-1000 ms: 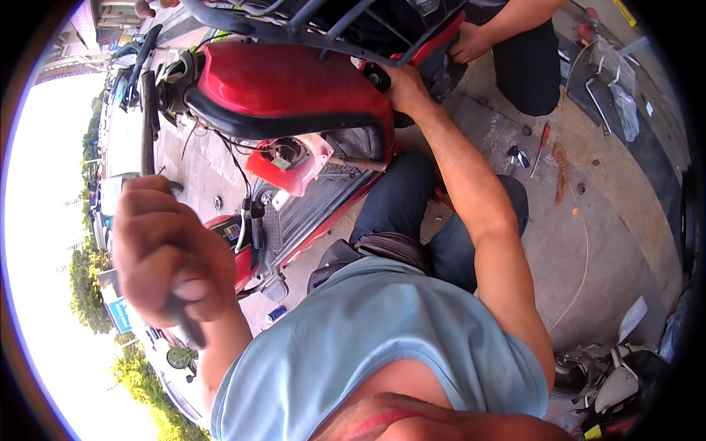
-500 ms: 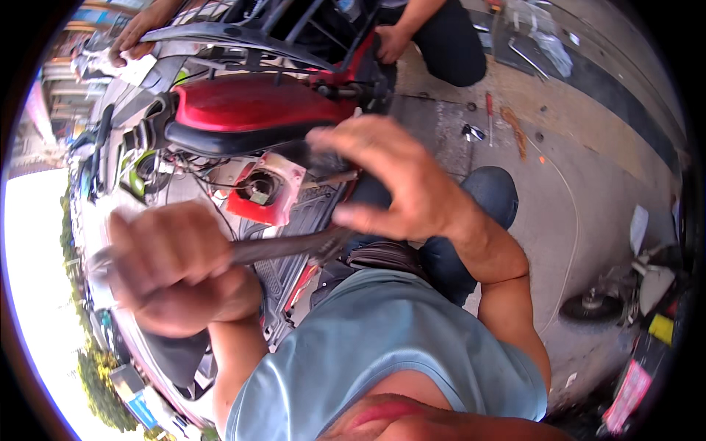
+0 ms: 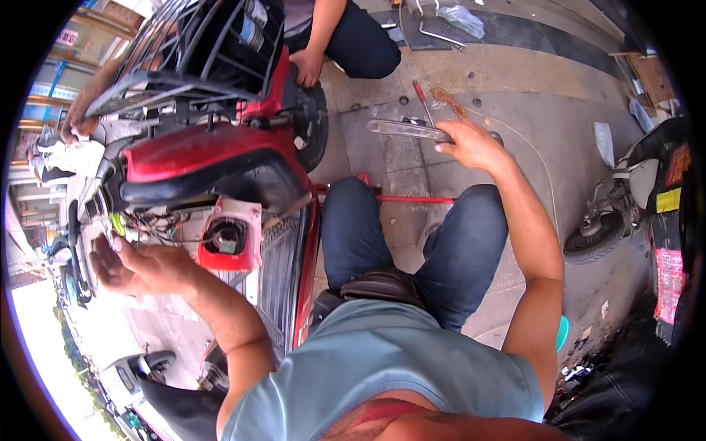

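Observation:
My right hand (image 3: 474, 145) is closed around one end of a long flat metal wrench (image 3: 404, 130), which points left above the paving beyond my knees. On the left, my left hand (image 3: 147, 270) has curled fingers with the thumb against them; a small bright sliver shows at the fingertips, too small to name. Near that hand lie exposed cables (image 3: 158, 229) and a red and white plastic housing (image 3: 229, 239) with a round dark opening. These belong to a red electric scooter with a black-edged seat (image 3: 213, 158) and a ribbed footboard (image 3: 276, 275).
Another person's hand (image 3: 307, 67) rests by the rear wheel; their other hand (image 3: 81, 121) is near the basket (image 3: 184, 81). A red screwdriver (image 3: 421, 99) and a bent metal rod (image 3: 441, 35) lie on the ground. A red bar (image 3: 415, 200) crosses behind my knees. Another wheel (image 3: 599, 234) stands right.
The long metal tool has left my left hand, and a wrench is now in my right hand. My right hand moved right and away; my left hand lowered. The view shifted right.

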The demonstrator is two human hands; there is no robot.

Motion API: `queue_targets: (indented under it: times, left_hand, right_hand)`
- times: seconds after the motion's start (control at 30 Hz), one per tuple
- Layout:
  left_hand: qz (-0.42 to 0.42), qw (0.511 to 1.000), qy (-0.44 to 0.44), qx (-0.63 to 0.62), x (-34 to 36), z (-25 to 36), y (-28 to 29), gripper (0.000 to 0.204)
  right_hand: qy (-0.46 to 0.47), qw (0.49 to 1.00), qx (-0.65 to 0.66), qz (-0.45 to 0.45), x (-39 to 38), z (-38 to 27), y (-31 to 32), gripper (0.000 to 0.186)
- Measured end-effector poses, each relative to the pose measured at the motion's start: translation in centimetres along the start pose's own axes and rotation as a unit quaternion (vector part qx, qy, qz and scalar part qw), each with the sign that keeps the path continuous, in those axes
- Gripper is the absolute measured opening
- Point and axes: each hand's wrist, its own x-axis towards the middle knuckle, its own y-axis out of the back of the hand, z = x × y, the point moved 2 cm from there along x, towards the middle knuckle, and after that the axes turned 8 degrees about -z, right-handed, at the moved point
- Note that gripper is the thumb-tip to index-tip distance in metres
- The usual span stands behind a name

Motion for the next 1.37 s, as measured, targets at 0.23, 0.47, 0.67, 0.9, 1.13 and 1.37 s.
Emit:
queue_targets:
  times: [0.23,0.47,0.67,0.9,1.13,1.37]
  left_hand:
    - [-0.080,0.975,0.209,0.006,0.2,-1.1,-1.4,0.078]
    - [-0.080,0.967,0.228,0.085,-4.2,0.3,-1.3,0.077]
    - [0.012,0.956,0.291,0.039,-5.6,1.7,-5.6,0.084]
    - [0.053,0.966,0.229,0.109,-5.9,1.5,-9.0,0.079]
    - [0.064,0.924,0.207,0.314,-6.0,1.0,-8.6,0.086]
    - [0.049,0.931,0.198,0.303,-6.0,1.7,-9.3,0.087]
  right_hand:
    - [-0.210,0.962,0.078,-0.156,1.9,25.5,-20.3,0.030]
    - [-0.243,0.934,0.018,-0.261,4.4,35.5,-33.5,0.033]
    - [-0.159,0.952,-0.092,-0.246,12.6,26.5,-24.5,0.029]
    - [0.144,0.903,0.405,0.025,35.7,-2.1,-14.3,0.056]
    - [0.139,0.874,0.465,-0.015,37.3,-6.9,-14.2,0.058]
    - [0.213,0.874,0.437,0.027,31.0,-3.9,-17.7,0.056]
